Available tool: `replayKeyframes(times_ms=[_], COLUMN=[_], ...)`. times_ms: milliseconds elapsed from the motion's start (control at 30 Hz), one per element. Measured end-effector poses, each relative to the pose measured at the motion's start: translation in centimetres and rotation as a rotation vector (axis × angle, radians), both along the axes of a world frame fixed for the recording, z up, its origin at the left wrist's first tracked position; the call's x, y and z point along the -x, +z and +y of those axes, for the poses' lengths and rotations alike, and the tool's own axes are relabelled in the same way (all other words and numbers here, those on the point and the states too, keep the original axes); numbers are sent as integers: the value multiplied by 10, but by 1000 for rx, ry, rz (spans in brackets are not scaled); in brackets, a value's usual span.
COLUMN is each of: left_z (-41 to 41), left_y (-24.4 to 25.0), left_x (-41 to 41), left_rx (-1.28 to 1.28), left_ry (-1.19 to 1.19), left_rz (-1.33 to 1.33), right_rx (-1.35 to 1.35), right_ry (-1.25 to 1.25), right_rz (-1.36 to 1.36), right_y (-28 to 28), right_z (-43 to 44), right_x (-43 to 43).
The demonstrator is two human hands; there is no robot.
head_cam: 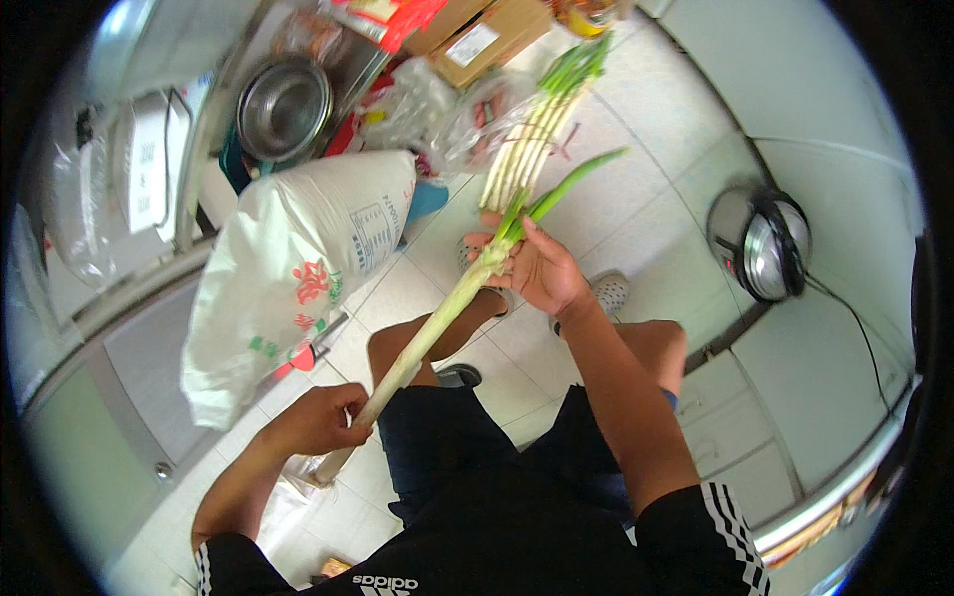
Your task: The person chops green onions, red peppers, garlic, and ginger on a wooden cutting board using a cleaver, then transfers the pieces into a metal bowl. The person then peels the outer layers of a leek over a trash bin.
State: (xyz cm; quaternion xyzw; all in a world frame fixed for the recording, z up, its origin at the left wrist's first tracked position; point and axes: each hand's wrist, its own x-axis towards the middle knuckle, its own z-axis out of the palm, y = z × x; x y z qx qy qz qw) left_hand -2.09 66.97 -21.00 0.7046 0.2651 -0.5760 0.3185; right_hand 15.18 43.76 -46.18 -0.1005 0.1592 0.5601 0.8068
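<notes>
A large green onion lies slantwise across the view, held above the floor between my hands. My left hand is closed around its pale stalk close to the lower end. Near the other end, where the green leaves start, my right hand is turned palm up, with its fingers passing behind the stalk and its thumb against a leaf. Beyond it, a bundle of green onions bound with a reddish tie rests on the floor tiles.
A full white sack with printing stands at the left. Clear plastic bags and a cardboard box sit farther off. Stainless steel bowls are at the upper left. An electric cooker with a cord is by the right-hand cabinets.
</notes>
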Motion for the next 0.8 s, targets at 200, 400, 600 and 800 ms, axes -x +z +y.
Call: replayKeyframes(times_ms=[200,400,600,800], left_z=[-56,-128,-174,-207], left_y=[38,24,-24,-50], left_x=[-73,-168,-188,-145], left_rx=[-125,155,373,561], left_ry=[-228,-485,-785,-1085], left_rz=[-530,-760,-808,-691], right_rx=[282,307,355,570], right_ry=[-525,-1077,-1619,-1933], right_rz=[-162,-239,-196,-210], right_y=[178,252,260,279], right_z=[-86,-163,-186,-170], right_x=[-37,-52,17,130])
